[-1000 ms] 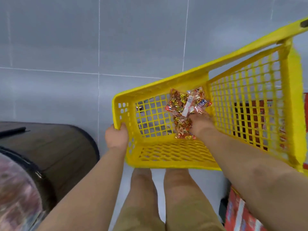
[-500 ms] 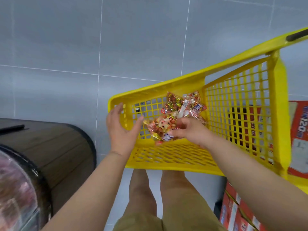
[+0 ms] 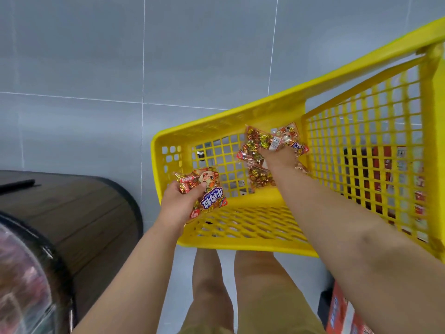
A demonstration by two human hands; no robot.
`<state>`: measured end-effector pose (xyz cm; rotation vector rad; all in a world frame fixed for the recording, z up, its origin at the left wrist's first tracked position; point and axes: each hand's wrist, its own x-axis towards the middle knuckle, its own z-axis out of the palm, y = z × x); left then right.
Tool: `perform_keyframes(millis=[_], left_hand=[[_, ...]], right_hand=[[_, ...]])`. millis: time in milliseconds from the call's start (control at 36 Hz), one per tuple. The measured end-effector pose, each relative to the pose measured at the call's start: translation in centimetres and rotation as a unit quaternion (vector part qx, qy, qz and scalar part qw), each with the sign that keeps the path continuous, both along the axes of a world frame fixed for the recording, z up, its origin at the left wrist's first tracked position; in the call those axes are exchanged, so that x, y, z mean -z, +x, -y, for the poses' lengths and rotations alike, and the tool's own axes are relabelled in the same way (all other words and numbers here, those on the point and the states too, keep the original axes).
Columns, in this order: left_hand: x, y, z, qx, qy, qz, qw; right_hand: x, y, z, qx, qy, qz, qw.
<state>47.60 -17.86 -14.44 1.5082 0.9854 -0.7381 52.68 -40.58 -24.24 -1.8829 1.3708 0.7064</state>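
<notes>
While left hand [image 3: 179, 201] pinches snack packet [image 3: 213, 200], long axis slants lower-right.

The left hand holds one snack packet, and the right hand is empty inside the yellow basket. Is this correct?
Not quite. The head view shows the right hand is not empty: it grips a bunch of snack packets inside the yellow basket. The left hand does hold one snack packet.
</notes>
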Motion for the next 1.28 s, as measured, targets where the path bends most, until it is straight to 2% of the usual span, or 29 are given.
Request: perform_keyframes(millis=[83, 167, 278, 361, 417, 472, 528, 556, 611, 694, 750, 806, 861, 889, 944, 1000, 1111, 1222, 1278], left_hand=[[0.3, -0.1, 0.1, 0.0, 0.013, 0.013, 1.0], [0.4, -0.1, 0.6, 0.002, 0.029, 0.026, 0.999], [0.3, 0.2, 1.2, -0.008, 0.033, 0.019, 0.999], [0.3, 0.5, 1.4, -0.034, 0.032, -0.003, 0.999], [0.1, 0.7, 1.7, -0.049, 0.023, -0.015, 0.998], [0.0, 0.9, 1.9, -0.058, 0.008, -0.021, 0.998], [-0.4, 1.1, 2.3, -0.058, -0.023, -0.033, 0.998], [-0.6, 1.3, 2.6, -0.061, -0.049, -0.039, 0.996], [-1.1, 1.4, 2.9, -0.069, -0.12, -0.041, 0.99], [-1.6, 1.4, 2.6, -0.044, -0.198, -0.009, 0.979], [-1.6, 1.4, 2.2, -0.035, -0.173, -0.004, 0.984], [-1.3, 1.2, 1.8, -0.032, -0.107, -0.012, 0.994], [-0.9, 1.0, 1.7, -0.019, -0.056, -0.014, 0.998], [-0.8, 0.9, 1.7, -0.019, -0.04, -0.011, 0.999], [-0.7, 0.7, 1.7, -0.027, -0.025, -0.001, 0.999], [-0.5, 0.4, 1.8, -0.039, -0.013, 0.007, 0.999], [-0.3, -0.2, 1.9, -0.048, 0.014, -0.002, 0.999], [-0.4, -0.8, 2.1, -0.055, 0.029, -0.001, 0.998], [-0.5, -1.1, 2.2, -0.062, 0.026, 0.003, 0.998]], right_hand=[[1.5, 0.5, -0.3, -0.036, -0.041, -0.014, 0.998], [2.2, 0.5, -0.4, 0.006, -0.003, 0.031, 1.0], [1.1, -0.7, -0.2, 0.002, 0.037, 0.072, 0.997], [-1.5, -1.9, 0.3, 0.06, 0.072, 0.121, 0.988], [-4.0, -2.8, 0.7, 0.116, 0.132, 0.155, 0.972], [-6.5, -3.9, 0.8, 0.129, 0.239, 0.157, 0.95], [-8.5, -5.1, 0.2, 0.081, 0.33, 0.135, 0.931], [-9.1, -5.6, -0.3, 0.047, 0.347, 0.121, 0.929], [-9.9, -6.4, -1.5, -0.012, 0.329, 0.097, 0.939], [-10.6, -6.6, -3.2, -0.046, 0.293, 0.087, 0.951], [-10.4, -6.5, -3.8, -0.083, 0.293, 0.079, 0.949], [-10.0, -6.0, -4.0, -0.124, 0.324, 0.065, 0.936], [-8.8, -5.1, -3.8, -0.121, 0.321, 0.07, 0.937], [-7.8, -4.7, -3.4, -0.096, 0.282, 0.082, 0.951], [-4.9, -3.9, -2.0, -0.037, 0.112, 0.095, 0.988], [-2.2, -3.8, -0.3, -0.038, -0.019, 0.045, 0.998], [1.1, -4.7, 0.9, -0.057, -0.01, -0.111, 0.992], [2.5, -5.5, 0.9, -0.082, -0.024, -0.079, 0.993], [2.8, -5.7, 0.8, -0.069, 0.013, -0.06, 0.996]])
